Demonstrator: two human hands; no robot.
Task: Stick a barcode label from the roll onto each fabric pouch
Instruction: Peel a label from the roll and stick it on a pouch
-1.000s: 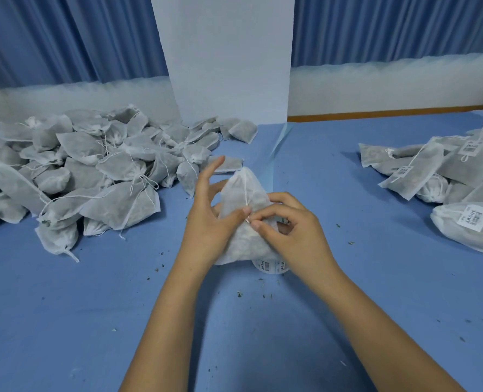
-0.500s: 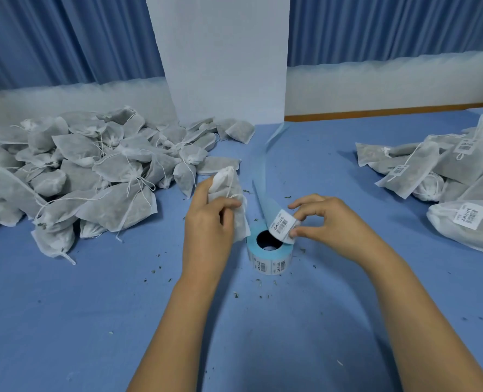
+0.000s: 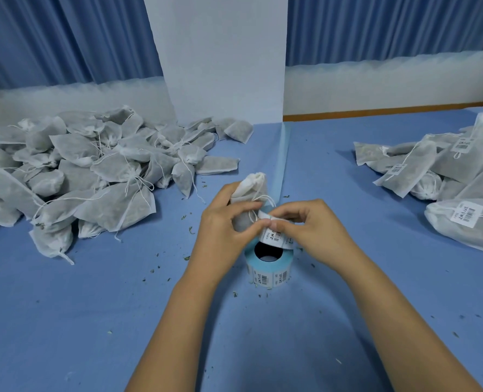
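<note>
Your left fingers (image 3: 243,206) grip the pouch (image 3: 248,186); the label (image 3: 274,236), pinched in your right fingers (image 3: 288,213), lies just right.

Packing/labelling workroom: blue-covered table (image 3: 65,306), big heap of unlabelled pouches (image 3: 87,176), labelled pile (image 3: 446,176), label roll (image 3: 268,271), blue curtains (image 3: 65,35) behind.
</note>
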